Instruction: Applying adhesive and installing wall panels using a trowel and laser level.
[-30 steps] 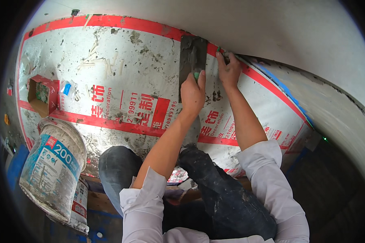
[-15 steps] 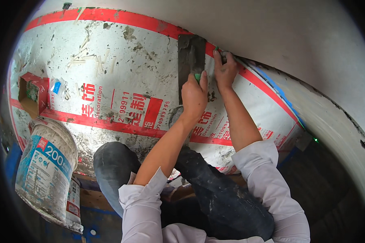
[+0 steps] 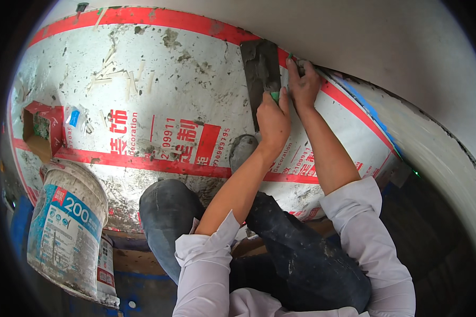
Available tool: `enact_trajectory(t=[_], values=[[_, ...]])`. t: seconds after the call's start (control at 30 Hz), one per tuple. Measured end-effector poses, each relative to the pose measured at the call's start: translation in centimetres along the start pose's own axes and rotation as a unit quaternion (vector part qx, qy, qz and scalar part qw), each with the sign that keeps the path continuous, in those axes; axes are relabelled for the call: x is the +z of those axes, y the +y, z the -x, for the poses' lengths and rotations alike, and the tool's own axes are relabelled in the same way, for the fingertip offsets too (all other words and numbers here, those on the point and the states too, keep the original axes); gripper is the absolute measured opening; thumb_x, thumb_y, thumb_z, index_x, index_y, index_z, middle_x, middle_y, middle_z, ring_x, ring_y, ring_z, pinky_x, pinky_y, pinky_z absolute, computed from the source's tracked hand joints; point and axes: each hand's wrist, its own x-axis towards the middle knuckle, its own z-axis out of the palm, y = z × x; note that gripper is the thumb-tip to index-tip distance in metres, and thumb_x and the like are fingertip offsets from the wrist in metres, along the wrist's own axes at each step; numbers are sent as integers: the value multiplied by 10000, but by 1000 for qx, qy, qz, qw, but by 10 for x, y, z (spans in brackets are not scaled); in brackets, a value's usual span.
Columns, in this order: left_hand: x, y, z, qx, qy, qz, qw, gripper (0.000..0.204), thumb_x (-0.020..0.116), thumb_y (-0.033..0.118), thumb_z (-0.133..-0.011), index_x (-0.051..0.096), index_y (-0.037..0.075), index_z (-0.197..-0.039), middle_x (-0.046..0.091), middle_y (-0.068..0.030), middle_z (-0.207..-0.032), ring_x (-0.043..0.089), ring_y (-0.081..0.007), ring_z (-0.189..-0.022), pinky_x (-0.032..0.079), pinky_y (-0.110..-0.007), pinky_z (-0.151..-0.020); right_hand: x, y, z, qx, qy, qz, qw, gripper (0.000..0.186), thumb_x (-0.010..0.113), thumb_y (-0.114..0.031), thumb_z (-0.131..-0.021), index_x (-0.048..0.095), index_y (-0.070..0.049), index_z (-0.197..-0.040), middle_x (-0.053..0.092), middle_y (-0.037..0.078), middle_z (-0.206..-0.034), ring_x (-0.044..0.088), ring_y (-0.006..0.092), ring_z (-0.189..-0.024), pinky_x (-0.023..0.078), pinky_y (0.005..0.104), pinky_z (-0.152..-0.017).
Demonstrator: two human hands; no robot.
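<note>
Head view: two hands point(image 3: 273, 121) point(image 3: 305, 89); left grasping one trowel point(image 3: 260, 67), right's grasp unclear; one bucket point(image 3: 67, 230).

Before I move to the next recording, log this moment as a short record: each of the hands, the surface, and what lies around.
Left hand: gripping a green-handled rectangular trowel, its dark blade smeared
Right hand: fingers bent beside the pale wall; anything held is unclear
Surface: red-printed protective sheet, spattered
On sheet: scattered thin white strips; open red-and-brown carton at far left
Lower left: dirty plastic bucket, blue-and-white label
</note>
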Motion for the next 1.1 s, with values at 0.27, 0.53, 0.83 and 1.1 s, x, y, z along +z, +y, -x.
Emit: enact_trajectory(t=[0.27, 0.53, 0.83, 1.1], values=[[8, -1, 1, -28, 6, 13, 999, 433, 631, 286, -1149, 581, -74, -914, 670, -299, -700, 698, -518, -652, 491, -556, -572, 3, -12, -1, -3, 6, -1, 1000, 454, 817, -422, -991, 691, 6, -907, 742, 220, -820, 703, 449, -749, 551, 504, -729], [2, 24, 1, -4, 18, 24, 1000, 510, 588, 363, -1171, 597, -73, -907, 664, -281, -693, 693, -447, -628, 499, -517, -594, 1, -8, -2, -29, 14, -45, 998, 444, 812, -403, -999, 680, 6, -890, 717, 194, -765, 685, 375, -678, 542, 469, -684], [-11, 43, -2, -81, -48, 58, 994, 538, 576, 432, -1176, 600, -35, -911, 608, -97, -627, 633, -190, -526, 467, -403, -512, -2, -8, -3, -46, 13, -61, 997, 410, 809, -370, -1001, 680, 5, -897, 713, 192, -754, 671, 367, -649, 543, 460, -670], [-20, 51, -9, -76, -60, 59, 993, 541, 561, 427, -1181, 602, -39, -909, 620, -103, -633, 619, -191, -494, 466, -398, -493, 0, -10, -3, -22, 3, -64, 998, 423, 840, -368, -977, 670, -5, -844, 705, 169, -719, 659, 353, -621, 534, 459, -657]])
